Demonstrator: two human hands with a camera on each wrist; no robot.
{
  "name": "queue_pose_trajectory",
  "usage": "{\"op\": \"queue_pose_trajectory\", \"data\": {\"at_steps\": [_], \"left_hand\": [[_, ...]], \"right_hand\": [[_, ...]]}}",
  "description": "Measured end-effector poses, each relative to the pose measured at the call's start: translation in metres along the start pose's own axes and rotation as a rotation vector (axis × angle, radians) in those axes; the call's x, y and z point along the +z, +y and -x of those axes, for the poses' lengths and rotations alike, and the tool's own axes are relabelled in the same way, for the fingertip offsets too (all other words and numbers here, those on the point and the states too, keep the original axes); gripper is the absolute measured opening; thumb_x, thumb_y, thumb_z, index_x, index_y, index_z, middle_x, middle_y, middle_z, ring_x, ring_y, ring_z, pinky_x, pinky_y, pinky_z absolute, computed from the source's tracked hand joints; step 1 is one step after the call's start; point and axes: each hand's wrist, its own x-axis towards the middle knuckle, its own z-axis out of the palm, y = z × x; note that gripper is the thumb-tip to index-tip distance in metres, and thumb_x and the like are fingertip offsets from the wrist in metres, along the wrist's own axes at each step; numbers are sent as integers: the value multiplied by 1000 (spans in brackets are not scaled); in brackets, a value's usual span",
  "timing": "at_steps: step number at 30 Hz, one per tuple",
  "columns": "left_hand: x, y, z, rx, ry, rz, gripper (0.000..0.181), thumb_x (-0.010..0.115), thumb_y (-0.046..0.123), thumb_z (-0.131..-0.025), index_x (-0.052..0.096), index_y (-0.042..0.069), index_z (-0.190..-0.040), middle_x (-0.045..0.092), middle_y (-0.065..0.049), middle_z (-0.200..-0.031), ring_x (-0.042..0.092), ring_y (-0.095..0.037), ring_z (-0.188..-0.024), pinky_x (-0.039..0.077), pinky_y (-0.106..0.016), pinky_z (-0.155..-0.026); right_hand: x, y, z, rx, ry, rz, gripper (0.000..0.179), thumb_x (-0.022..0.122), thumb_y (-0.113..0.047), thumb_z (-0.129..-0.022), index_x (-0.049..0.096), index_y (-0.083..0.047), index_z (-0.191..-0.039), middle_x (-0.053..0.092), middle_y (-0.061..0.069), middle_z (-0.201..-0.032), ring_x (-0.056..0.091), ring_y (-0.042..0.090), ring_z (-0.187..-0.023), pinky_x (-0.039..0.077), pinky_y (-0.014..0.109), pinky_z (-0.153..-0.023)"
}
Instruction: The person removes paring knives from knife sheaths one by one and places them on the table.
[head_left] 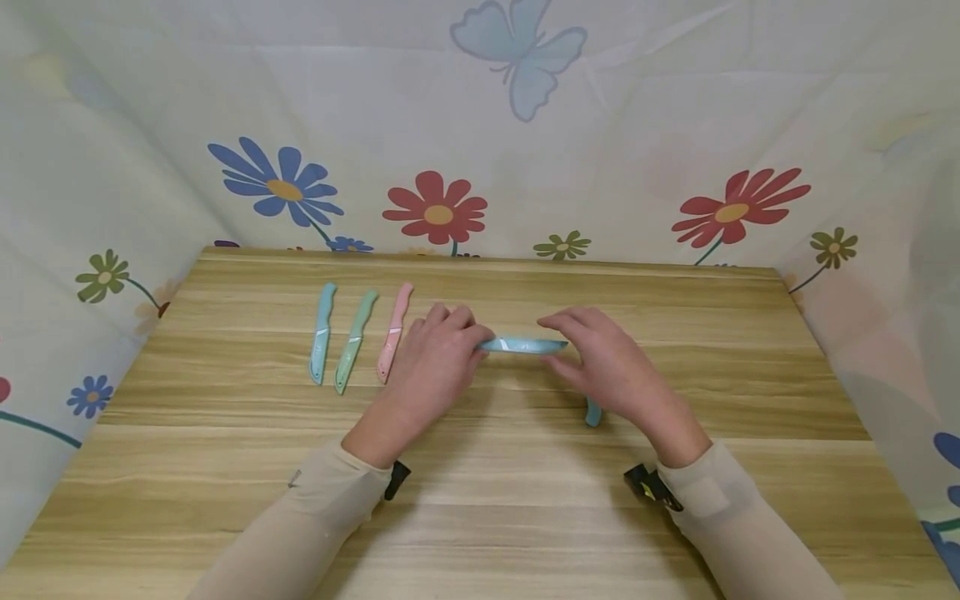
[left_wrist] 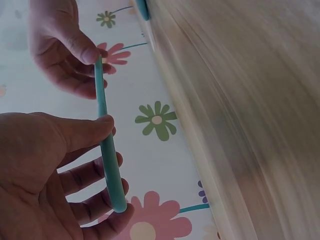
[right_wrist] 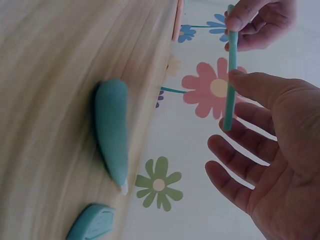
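Note:
My left hand (head_left: 442, 346) pinches the handle of a light-blue sheathed knife (head_left: 528, 345) between thumb and fingers, keeping it level above the table. Around the knife's right end, the thumb and fingers of my right hand (head_left: 607, 358) are spread. From above, a gap shows between its fingers and the sheath. The right wrist view has the right thumb overlapping the knife (right_wrist: 231, 100); contact is unclear. Below that hand lies another blue handle (head_left: 592, 411), mostly hidden from above. Beside this handle (right_wrist: 112, 130), a second blue piece (right_wrist: 92, 222) appears; whether they join, I cannot tell.
On the wooden table (head_left: 510, 517), left of my hands, a blue knife (head_left: 321, 333), a green knife (head_left: 356, 342) and a pink knife (head_left: 393, 333) lie in a row, handles pointing away. A flower-printed cloth (head_left: 622, 150) stands around the table's back and sides.

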Motion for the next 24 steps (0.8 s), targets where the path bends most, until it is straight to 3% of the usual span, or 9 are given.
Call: {"op": "queue_pose_trajectory", "data": {"at_steps": [13,24], "left_hand": [[3,15,5,47,-9,-17,23,86,24,-93,82,20,-116,64,1,-100,53,-22,-88,47,-35,-69],[2,22,7,34,-36,-5,22,85,23,-94,82,20,-116,64,1,-100,53,-22,-89,47,-37,-71]], "right_hand": [[4,-17,4,-83,-21,111,53,88,-19,-91,67,-6,-138,64,11,-134,59,30,-121,54,45,-100],[9,-22,5,-107,-21,147,35,86,-16,-92,75,-6,-124,66,6,-116,60,24,-99,56,37,-83]]}}
